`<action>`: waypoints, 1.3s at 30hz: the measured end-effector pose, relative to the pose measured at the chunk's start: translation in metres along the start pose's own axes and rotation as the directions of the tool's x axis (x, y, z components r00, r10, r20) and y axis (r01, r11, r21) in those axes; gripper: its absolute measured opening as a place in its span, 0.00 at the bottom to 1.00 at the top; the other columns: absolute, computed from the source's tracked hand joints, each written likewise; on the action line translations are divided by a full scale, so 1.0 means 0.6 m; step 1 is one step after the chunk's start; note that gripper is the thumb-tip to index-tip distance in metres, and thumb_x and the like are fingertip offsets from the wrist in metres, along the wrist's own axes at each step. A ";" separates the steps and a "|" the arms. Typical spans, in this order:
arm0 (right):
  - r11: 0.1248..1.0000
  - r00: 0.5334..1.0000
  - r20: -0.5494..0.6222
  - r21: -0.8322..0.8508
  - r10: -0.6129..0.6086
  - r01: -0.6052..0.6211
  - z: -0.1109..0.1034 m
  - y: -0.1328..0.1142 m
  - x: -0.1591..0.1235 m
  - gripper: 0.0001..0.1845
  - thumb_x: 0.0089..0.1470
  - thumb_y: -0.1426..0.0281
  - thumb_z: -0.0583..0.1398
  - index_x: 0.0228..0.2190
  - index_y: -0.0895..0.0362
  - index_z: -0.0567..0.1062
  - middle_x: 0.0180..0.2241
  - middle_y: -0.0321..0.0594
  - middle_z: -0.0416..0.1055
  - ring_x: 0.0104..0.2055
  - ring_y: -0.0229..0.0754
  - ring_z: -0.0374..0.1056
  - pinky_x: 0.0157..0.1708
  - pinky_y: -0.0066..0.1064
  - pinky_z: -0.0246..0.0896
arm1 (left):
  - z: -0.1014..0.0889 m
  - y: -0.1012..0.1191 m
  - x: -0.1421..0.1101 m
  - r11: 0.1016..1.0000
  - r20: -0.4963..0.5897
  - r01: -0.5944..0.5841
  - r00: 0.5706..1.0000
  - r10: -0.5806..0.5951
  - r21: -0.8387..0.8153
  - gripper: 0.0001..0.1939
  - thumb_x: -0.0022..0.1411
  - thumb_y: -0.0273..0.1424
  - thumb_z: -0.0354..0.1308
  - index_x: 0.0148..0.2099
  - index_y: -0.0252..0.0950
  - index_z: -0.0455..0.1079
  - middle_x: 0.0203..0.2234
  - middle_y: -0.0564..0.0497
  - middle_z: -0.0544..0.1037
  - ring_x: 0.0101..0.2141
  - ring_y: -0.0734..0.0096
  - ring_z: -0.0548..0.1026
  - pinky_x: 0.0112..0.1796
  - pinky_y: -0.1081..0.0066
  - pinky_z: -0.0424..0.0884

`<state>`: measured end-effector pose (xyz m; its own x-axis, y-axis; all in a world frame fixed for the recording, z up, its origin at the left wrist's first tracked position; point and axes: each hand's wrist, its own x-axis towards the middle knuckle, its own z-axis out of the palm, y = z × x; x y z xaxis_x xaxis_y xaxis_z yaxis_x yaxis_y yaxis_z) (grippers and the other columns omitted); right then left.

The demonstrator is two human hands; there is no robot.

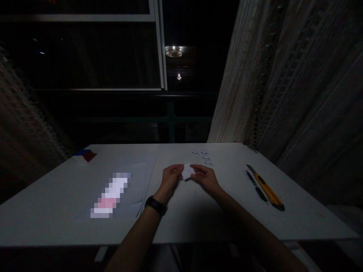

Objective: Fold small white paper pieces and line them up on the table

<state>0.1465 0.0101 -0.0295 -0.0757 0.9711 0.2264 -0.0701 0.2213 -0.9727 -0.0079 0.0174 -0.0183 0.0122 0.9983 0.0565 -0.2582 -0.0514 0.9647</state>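
Observation:
A small white piece of paper (187,172) with a crease or line across it is held up between both hands over the middle of the table. My left hand (171,176) pinches its left edge, and a dark band circles that wrist. On the opposite side, my right hand (206,177) is closed on the paper's right edge with thumb and fingers. Just beyond the hands lie several small folded paper pieces (204,156) on the tabletop.
The white table (56,226) carries flat paper sheets (138,181) and a pixelated bright patch at left. A coloured cube (84,155) sits at the far left. To the right lie a yellow utility knife (268,190) and a black pen (256,186). Curtains (235,87) flank the dark window.

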 end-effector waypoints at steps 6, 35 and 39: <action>0.998 0.998 0.047 0.058 0.037 -0.040 -0.003 0.002 -0.003 0.23 0.32 0.68 0.66 0.36 0.59 0.74 0.28 0.42 0.74 0.32 0.43 0.69 0.33 0.33 0.62 | 0.005 0.006 -0.006 1.000 0.007 0.011 1.000 -0.011 0.016 0.18 0.43 0.34 0.64 0.38 0.30 0.72 0.25 0.47 0.76 0.24 0.73 0.71 0.24 0.76 0.64; 0.991 0.985 0.146 0.082 0.090 -0.102 -0.005 -0.005 -0.008 0.23 0.32 0.67 0.67 0.35 0.60 0.75 0.23 0.37 0.70 0.23 0.35 0.63 0.24 0.28 0.57 | 0.003 0.012 -0.006 0.995 -0.109 -0.049 0.992 0.059 0.093 0.16 0.41 0.35 0.64 0.33 0.30 0.74 0.26 0.45 0.77 0.28 0.68 0.73 0.31 0.71 0.67; 0.992 0.985 0.153 0.077 0.084 -0.096 -0.005 -0.004 -0.007 0.23 0.33 0.67 0.66 0.36 0.60 0.75 0.22 0.37 0.70 0.23 0.35 0.63 0.24 0.28 0.57 | 0.001 0.008 -0.003 0.997 -0.096 -0.035 0.995 0.042 0.068 0.17 0.40 0.34 0.65 0.33 0.29 0.74 0.25 0.45 0.77 0.26 0.70 0.72 0.30 0.71 0.66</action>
<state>0.1502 0.0056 -0.0282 -0.2329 0.9609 0.1496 -0.1390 0.1193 -0.9831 -0.0083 0.0153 -0.0138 -0.0913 0.9932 0.0717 -0.1926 -0.0882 0.9773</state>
